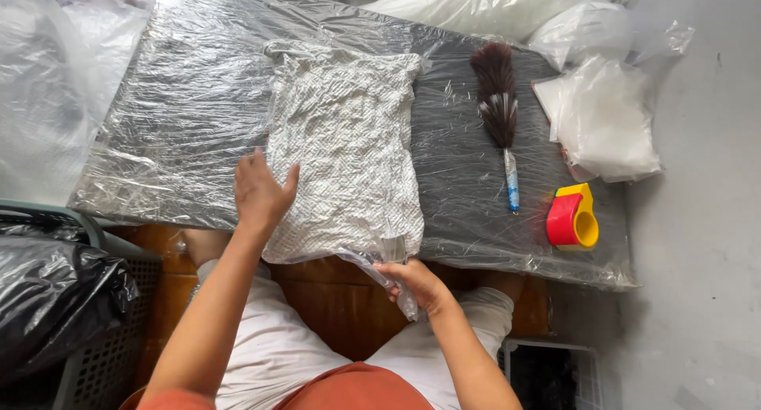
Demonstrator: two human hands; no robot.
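1. On the table (182, 101), which is covered with shiny clear plastic wrap, a white crinkly cloth in a clear plastic bag (345, 140) is laid flat near the middle, with its near end at the table's front edge.
2. The left hand (261, 189) is pressed open and flat on the left edge of the bagged cloth, fingers spread, and nothing is gripped by it.
3. The right hand (416, 283) is closed on the loose open end of the plastic bag, which hangs down past the front edge of the table.
4. To the right of the cloth, a brown feather duster (498, 101) with a light blue handle is seen lying on the wrap, well apart from both hands.
5. Near the duster's handle, a red and yellow tape dispenser (572, 216) is placed.
6. At the far right, a few white plastic bags (606, 116) are piled.
7. At the lower left, a black plastic bag (55, 299) is held in a grey basket (103, 354).
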